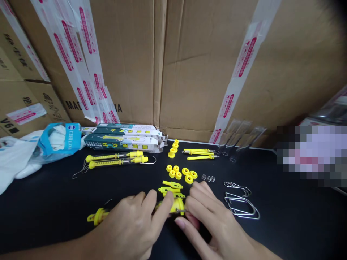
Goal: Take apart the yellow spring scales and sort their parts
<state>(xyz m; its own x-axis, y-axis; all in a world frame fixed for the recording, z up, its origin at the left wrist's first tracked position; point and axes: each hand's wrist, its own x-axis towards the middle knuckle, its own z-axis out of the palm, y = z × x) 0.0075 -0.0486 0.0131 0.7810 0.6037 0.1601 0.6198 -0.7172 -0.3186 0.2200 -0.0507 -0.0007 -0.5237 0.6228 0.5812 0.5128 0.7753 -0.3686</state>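
Before a wall of taped cardboard (132,61), on a black tabletop (130,184), two bare hands work at a yellow-ended spring scale (99,216), front and center. The left hand (135,216) closes over its middle (much of the barrel is hidden beneath), while the right hand (211,213) curls at the yellow end cap (177,206), thumb and fingers narrow; whether they grip the metal wire (181,212) there cannot be told. The step appears to be fitting or adjusting that end; the next move would call for a steady left hold and fine right-hand fingerwork. Around them lie printed boxes (119,143), a plastic bag (60,139), two assembled scales (116,163), clear tubes (247,144), wire hooks (245,217), slim yellow rods (200,157), yellow collars (171,174), yellow rings (189,182) and small springs (208,178). Flat yellow pieces (169,189), just beyond the cap, crowd the fingers and could be knocked.
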